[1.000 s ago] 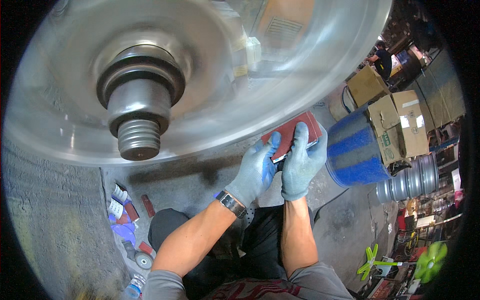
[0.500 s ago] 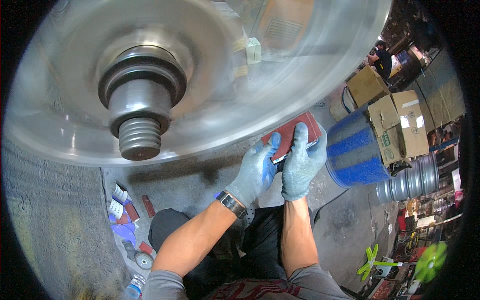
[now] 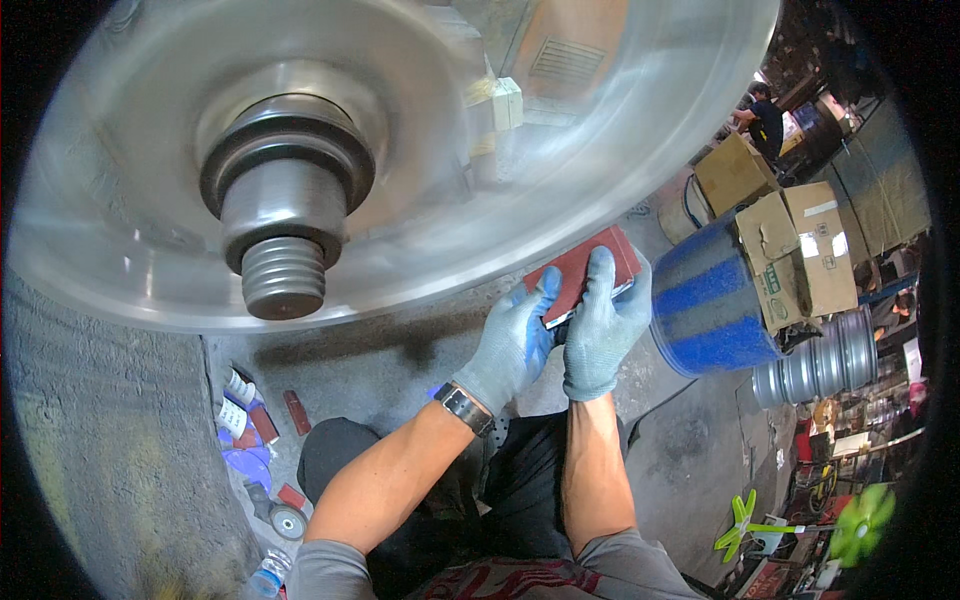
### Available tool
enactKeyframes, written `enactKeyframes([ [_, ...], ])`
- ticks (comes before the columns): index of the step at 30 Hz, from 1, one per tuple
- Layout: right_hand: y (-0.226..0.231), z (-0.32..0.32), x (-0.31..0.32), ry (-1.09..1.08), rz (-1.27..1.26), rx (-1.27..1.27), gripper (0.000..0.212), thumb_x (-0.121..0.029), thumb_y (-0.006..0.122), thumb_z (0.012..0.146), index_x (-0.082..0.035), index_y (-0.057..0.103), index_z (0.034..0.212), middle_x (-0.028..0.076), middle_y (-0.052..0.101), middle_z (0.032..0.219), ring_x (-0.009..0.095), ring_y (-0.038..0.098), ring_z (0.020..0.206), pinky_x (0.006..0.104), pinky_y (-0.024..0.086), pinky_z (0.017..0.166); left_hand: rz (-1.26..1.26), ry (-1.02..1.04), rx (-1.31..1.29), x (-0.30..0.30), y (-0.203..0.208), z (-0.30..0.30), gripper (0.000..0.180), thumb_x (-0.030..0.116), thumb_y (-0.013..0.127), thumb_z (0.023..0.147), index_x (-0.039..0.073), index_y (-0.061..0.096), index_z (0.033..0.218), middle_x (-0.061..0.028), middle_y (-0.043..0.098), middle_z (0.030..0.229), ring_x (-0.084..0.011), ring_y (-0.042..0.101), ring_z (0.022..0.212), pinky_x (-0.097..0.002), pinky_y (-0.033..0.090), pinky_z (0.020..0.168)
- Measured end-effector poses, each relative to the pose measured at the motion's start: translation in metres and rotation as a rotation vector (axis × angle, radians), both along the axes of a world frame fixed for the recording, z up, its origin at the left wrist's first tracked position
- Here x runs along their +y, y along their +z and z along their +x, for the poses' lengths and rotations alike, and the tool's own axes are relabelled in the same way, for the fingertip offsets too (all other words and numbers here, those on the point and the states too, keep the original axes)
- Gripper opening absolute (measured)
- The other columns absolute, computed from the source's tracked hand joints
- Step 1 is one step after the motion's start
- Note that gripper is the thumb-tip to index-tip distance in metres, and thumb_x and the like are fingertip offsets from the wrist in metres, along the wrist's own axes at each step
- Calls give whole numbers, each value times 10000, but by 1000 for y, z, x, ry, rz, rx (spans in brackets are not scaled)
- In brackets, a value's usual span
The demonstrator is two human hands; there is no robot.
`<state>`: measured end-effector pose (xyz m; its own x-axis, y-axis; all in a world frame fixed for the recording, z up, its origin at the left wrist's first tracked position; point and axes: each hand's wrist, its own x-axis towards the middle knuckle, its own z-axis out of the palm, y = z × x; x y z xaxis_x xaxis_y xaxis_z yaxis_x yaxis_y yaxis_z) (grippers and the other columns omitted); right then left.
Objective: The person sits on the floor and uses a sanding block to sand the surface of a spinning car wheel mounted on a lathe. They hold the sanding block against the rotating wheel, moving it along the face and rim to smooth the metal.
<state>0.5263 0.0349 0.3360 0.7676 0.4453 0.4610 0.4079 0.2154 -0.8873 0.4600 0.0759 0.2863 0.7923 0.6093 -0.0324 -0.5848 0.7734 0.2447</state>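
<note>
Both of my hands, in grey-blue gloves, grip a sanding block [image 3: 585, 272] faced with reddish-brown sandpaper. My left hand [image 3: 512, 335] has its thumb on the near left end of the block, its fingers underneath. My right hand [image 3: 607, 325] lays its thumb over the block's top face and wraps the right end. Above the block a large silver wheel [image 3: 540, 215], blurred by spinning, fills the upper view. The block is close to the wheel's lower right rim; I cannot tell whether it touches. A shaft with a threaded end [image 3: 285, 285] juts from the wheel's centre.
Sandpaper pieces [image 3: 262, 424], an angle grinder [image 3: 285, 518] and a plastic bottle [image 3: 270, 575] lie at lower left. A blue drum [image 3: 710, 300] stands right, a cardboard box [image 3: 795, 255] on it. Metal rims [image 3: 820, 360] and a green fan [image 3: 862, 525] are farther right. Another person [image 3: 765, 122] is beyond.
The wheel keeps spinning, its blur slightly different. My hands and the sanding block stay in nearly the same place. At the far right, part of another person now shows behind the metal rims.
</note>
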Motion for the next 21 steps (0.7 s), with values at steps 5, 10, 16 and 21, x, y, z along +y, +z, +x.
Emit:
enactKeyframes([
  [5, 3, -1, 0, -4, -13, -8, 294, -164, 636, 1034, 52, 593, 1229, 125, 691, 1110, 156, 648, 1003, 306, 525, 892, -5, -8, -29, 1, -2, 0, 377, 267, 580, 1066, 46, 549, 1369, -93, 655, 1310, -198, 642, 1189, -352, 527, 1033],
  [10, 3, -3, 0, -7, -8, 8, 302, -173, 638, 1034, 53, 590, 1227, 124, 687, 1109, 154, 646, 1002, 303, 527, 885, -22, -1, 19, 0, -1, -1, 395, 279, 589, 1061, 34, 544, 1368, -97, 656, 1301, -191, 642, 1181, -340, 528, 1023],
  [16, 4, -3, -1, -18, -29, -9, 309, -190, 643, 1034, 49, 590, 1223, 119, 686, 1098, 147, 641, 995, 301, 524, 876, -27, -1, 18, -1, 0, -1, 409, 276, 596, 1057, 35, 539, 1382, -107, 646, 1323, -195, 632, 1196, -344, 520, 1036],
  [21, 2, -4, 1, -18, -3, 8, 304, -193, 648, 1031, 44, 597, 1215, 113, 684, 1092, 140, 636, 996, 295, 517, 879, -32, 5, 7, 0, -2, -1, 407, 276, 599, 1055, 23, 544, 1369, -111, 650, 1313, -203, 633, 1194, -349, 518, 1040],
])
